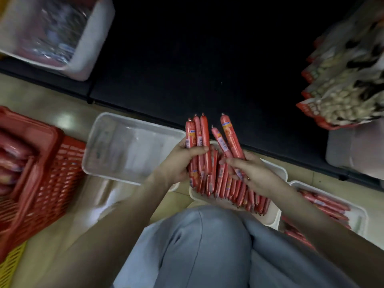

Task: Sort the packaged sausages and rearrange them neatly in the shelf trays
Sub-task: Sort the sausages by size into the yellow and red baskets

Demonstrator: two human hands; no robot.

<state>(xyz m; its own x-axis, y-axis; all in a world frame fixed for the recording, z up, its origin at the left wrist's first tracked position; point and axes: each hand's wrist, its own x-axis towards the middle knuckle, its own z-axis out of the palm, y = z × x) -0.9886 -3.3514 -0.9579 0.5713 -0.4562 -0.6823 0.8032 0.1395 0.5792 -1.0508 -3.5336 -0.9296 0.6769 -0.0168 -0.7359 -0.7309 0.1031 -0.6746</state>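
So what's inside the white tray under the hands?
A packed row of red sausages fills the white tray. The left hand and right hand, both holding more, hide its far part.

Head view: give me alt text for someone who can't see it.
The left hand and right hand each grip a bunch of red sausages above a white tray packed with more. An empty clear tray and red basket lie to the left.
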